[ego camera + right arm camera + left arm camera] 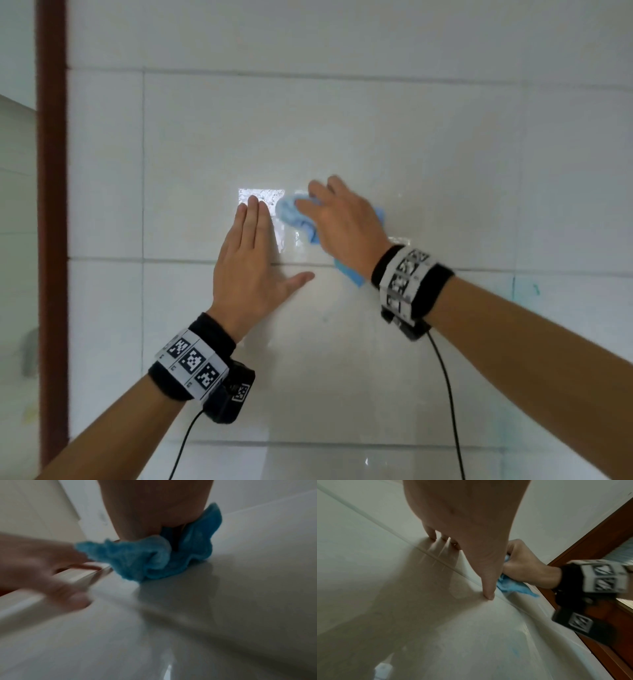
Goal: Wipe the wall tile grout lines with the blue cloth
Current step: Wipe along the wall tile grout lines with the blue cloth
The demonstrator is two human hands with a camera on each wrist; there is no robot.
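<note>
On the white tiled wall (342, 120), my right hand (342, 222) holds the crumpled blue cloth (291, 214) against a tile, just above the horizontal grout line (171, 261). Its fingers arch over the cloth, and a corner of the cloth hangs below the wrist. In the right wrist view the cloth (137, 561) bunches under my right hand (154, 507), hiding the fingers. My left hand (250, 260) lies flat on the wall to the cloth's left, fingers straight, thumb spread along the grout line. In the left wrist view, the left hand (462, 527) touches the tile beside the cloth (510, 586).
A brown wooden door frame (51, 205) runs vertically along the wall's left side. A vertical grout line (143, 171) runs near it. Faint blue smudges (534, 289) mark the tile to the right. A bright reflection (262, 197) shines above my left fingertips.
</note>
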